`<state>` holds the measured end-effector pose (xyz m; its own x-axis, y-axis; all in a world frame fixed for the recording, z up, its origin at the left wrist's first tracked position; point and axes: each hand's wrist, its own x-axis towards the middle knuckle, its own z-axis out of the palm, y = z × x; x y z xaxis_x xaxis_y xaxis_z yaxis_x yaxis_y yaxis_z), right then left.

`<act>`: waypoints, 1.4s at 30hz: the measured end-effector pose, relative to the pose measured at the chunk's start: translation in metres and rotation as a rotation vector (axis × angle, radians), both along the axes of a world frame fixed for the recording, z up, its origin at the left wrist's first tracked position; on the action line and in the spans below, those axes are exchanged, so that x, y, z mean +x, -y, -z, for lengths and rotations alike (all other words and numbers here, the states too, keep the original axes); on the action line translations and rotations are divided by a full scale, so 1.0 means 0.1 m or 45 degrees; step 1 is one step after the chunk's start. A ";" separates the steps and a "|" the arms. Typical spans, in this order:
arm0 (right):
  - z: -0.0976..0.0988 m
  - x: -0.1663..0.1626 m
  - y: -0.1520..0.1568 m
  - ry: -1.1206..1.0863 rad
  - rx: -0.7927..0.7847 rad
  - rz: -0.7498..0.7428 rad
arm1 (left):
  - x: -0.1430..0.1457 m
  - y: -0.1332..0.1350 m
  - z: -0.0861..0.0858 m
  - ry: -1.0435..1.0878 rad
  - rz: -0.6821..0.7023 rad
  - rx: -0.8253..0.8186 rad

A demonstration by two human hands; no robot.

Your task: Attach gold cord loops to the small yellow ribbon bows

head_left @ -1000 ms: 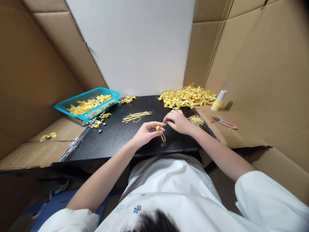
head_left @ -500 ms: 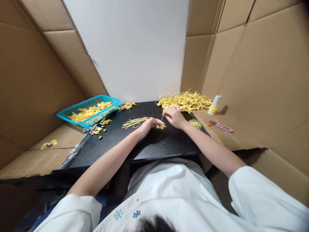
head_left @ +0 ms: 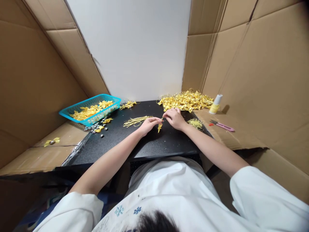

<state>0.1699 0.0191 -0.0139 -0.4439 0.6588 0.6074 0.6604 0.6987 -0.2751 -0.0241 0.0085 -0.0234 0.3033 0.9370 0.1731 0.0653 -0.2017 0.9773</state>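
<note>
Yellow bow (head_left: 159, 128) in hands (head_left: 148, 125) (head_left: 175, 119), well inside front table edge (head_left: 159, 155).

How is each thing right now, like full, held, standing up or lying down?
Left hand: pinching the bow
Right hand: pinching a cord
Bow: held, hanging down
Basket: partly full of yellow pieces
Cone: standing, thread around it
Snips: lying down, open or shut unclear
Beads: scattered, loose
Pile: heaped up

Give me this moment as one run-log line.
left hand: holding yellow bow | right hand: close beside bow, grip unclear | pink-handled tool: lying on cardboard
</note>
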 end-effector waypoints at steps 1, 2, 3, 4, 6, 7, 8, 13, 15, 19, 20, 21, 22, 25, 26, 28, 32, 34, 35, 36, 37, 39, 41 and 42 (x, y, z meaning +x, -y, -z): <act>0.00 0.00 0.00 -0.011 0.003 0.001 | 0.00 0.00 0.01 -0.005 0.003 0.005; 0.00 0.00 0.00 -0.020 0.008 0.003 | 0.01 0.00 0.01 -0.016 0.012 0.005; 0.00 0.01 0.00 -0.025 0.015 0.003 | 0.01 -0.01 0.02 -0.033 0.026 0.002; -0.01 0.01 0.00 -0.024 0.025 0.001 | 0.02 -0.01 0.03 -0.054 0.042 -0.003; -0.01 0.01 0.01 -0.013 0.043 -0.004 | 0.03 -0.01 0.04 -0.102 0.067 -0.007; -0.01 0.01 0.02 -0.008 0.049 -0.008 | 0.03 -0.01 0.05 -0.128 0.076 -0.003; -0.02 0.00 0.03 -0.007 0.052 -0.012 | 0.04 -0.01 0.05 -0.147 0.080 0.006; -0.01 -0.04 0.07 -0.009 0.053 -0.049 | 0.05 -0.03 0.08 -0.175 0.043 0.128; 0.00 -0.06 0.08 -0.005 0.059 -0.049 | 0.06 -0.03 0.09 -0.255 0.015 0.200; 0.03 -0.08 0.07 0.009 0.068 0.003 | 0.06 -0.03 0.10 -0.253 0.081 0.165; 0.04 -0.09 0.06 0.017 0.065 0.025 | 0.07 -0.03 0.10 -0.198 0.106 0.125; 0.05 -0.09 0.06 0.030 0.061 0.048 | 0.07 -0.02 0.09 -0.136 0.123 0.085; 0.06 -0.10 0.06 0.049 0.057 0.069 | 0.07 -0.01 0.08 -0.074 0.126 0.051; 0.09 -0.11 0.06 0.124 0.069 0.100 | 0.08 0.01 0.06 0.071 0.078 0.004; 0.10 -0.12 0.07 0.147 0.082 0.101 | 0.08 0.01 0.05 0.099 0.057 -0.001; 0.10 -0.13 0.08 0.177 0.112 0.100 | 0.08 0.01 0.06 0.128 0.026 -0.024; 0.11 -0.14 0.08 0.208 0.125 0.104 | 0.07 -0.01 0.08 0.167 -0.017 -0.106; 0.12 -0.13 0.08 0.219 0.113 0.107 | 0.06 -0.02 0.08 0.228 -0.061 -0.130; 0.12 -0.13 0.08 0.222 0.110 0.106 | 0.06 -0.02 0.08 0.268 -0.090 -0.136; 0.12 -0.13 0.07 0.224 0.111 0.103 | 0.05 -0.03 0.07 0.308 -0.121 -0.138; 0.12 -0.12 0.07 0.226 0.113 0.094 | 0.05 -0.03 0.07 0.342 -0.152 -0.136; 0.12 -0.12 0.08 0.239 0.123 0.063 | 0.04 -0.04 0.07 0.380 -0.194 -0.115; 0.12 -0.13 0.09 0.264 0.136 0.025 | 0.03 -0.04 0.07 0.370 -0.199 -0.080; 0.11 -0.13 0.10 0.279 0.143 0.007 | 0.03 -0.04 0.08 0.350 -0.189 -0.059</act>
<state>0.1569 0.0091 -0.0253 -0.5694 0.5954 0.5668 0.6998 0.7128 -0.0459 -0.0208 0.0120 -0.0312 0.1105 0.9764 0.1854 -0.1774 -0.1642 0.9703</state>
